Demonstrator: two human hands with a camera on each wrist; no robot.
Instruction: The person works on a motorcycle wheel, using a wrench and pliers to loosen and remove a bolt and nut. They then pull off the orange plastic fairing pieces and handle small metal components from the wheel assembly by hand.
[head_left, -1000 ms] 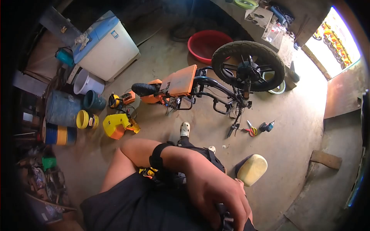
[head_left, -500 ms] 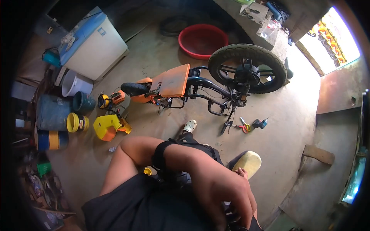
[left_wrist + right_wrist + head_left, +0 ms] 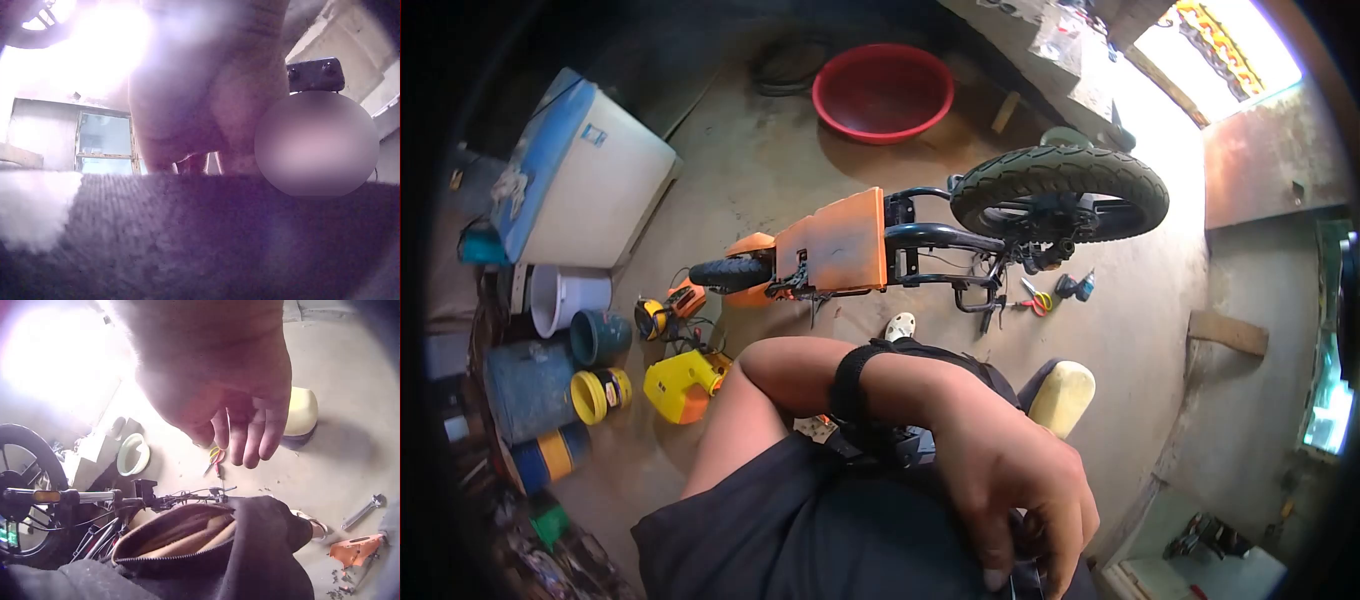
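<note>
My left hand reaches across my lap, its forearm wearing a black strap. Thumb and fingers point down and pinch a small dark thing at the lower edge of the head view; I cannot tell what it is. The left wrist view has the back of this hand against bright light, above dark cloth. My right hand hangs palm down with loose fingers and nothing in them, above dark clothing with an unzipped pocket. In the head view the left hand hides most of it.
An orange motorbike lies ahead, its wheel raised. Scissors and a drill lie beside it. A pale yellow pad is at the right. Yellow panels, buckets and a red basin stand around. A wrench lies on the floor.
The head view has turned rightward, so basin and buckets shift left. My left hand sits farther right in the picture, and the right fingertips that showed beyond it are now hidden.
</note>
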